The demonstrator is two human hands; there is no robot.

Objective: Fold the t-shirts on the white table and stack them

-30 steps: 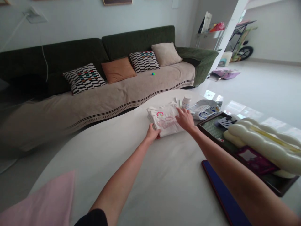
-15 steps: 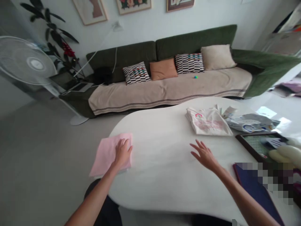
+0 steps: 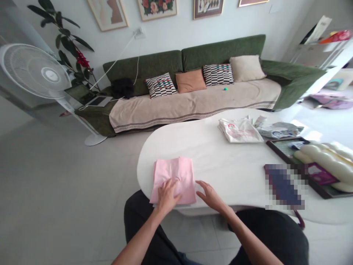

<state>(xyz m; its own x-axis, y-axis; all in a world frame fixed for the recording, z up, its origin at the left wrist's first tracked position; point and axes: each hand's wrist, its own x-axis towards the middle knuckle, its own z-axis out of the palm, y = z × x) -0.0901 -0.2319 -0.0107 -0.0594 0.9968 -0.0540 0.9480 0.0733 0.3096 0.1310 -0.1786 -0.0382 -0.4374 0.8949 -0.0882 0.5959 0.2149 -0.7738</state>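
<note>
A folded pink cloth (image 3: 180,171), perhaps a garment, lies flat near the front left edge of the white table (image 3: 220,165). Resting on its lower part is my left hand (image 3: 167,195), fingers spread and palm down. My right hand (image 3: 209,195) is just right of the cloth, its fingers apart and nothing in them. A bit of greyish material shows under the cloth's front edge. Toward the back right of the table lies a folded white shirt (image 3: 242,131) with a pink print.
Right of the shirt is a crumpled plastic bag (image 3: 280,129). A dark-framed tray (image 3: 286,154) holds a puffy cream item (image 3: 322,158). A blurred-out dark blue object (image 3: 285,187) lies near the front edge. Behind stand a green sofa (image 3: 154,64) and a white fan (image 3: 49,75).
The pink cloth has shifted right and nearer to me, fully onto the table, with my left hand on it. My right hand has moved left and down, close to the cloth.
</note>
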